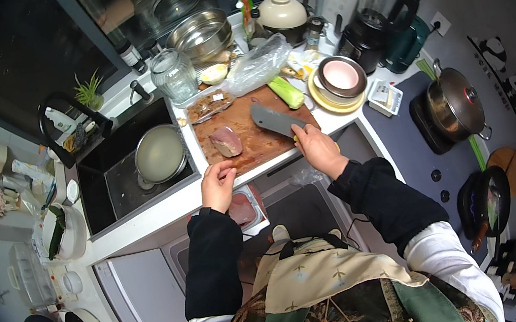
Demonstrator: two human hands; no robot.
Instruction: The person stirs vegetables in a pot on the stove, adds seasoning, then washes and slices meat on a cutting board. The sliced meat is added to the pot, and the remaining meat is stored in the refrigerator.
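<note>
My right hand (318,147) grips the handle of a cleaver (276,121), whose broad dark blade lies over the right half of a wooden cutting board (255,143). Near the board's front left edge, my left hand (219,186) has its fingers bent and holds nothing that I can make out. Just beyond it, a piece of raw meat (226,141) rests on the board. A green vegetable stalk (288,92) lies at the back right, and a clear package of brown food (209,106) at the back left. Below the counter edge is a tray of raw meat (245,208).
A black sink (123,183) holding a metal bowl (160,154) adjoins the board on the left. Stacked bowls (340,75) stand at the right, beyond them a lidded pot (454,103) and a frying pan (489,199). A glass jar (174,77) and plastic bag (260,64) are behind.
</note>
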